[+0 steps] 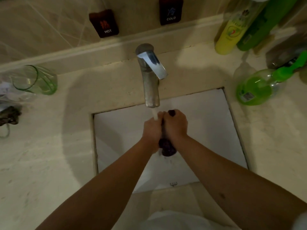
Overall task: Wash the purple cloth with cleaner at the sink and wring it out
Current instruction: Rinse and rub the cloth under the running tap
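The purple cloth (167, 149) is bunched into a dark roll over the white sink (216, 130). My left hand (152, 131) and my right hand (176, 125) grip it side by side, so only its two ends show. Water runs from the metal faucet (150, 83) onto my left hand's fingers and the cloth. A green cleaner bottle (259, 88) lies on its side on the counter to the right of the sink.
A yellow bottle (230, 35) and a tall green bottle (264, 25) stand at the back right. A green glass (35, 80) sits on the left counter beside crumpled plastic and a dark object (9, 115). HOT and COLD tags hang on the wall.
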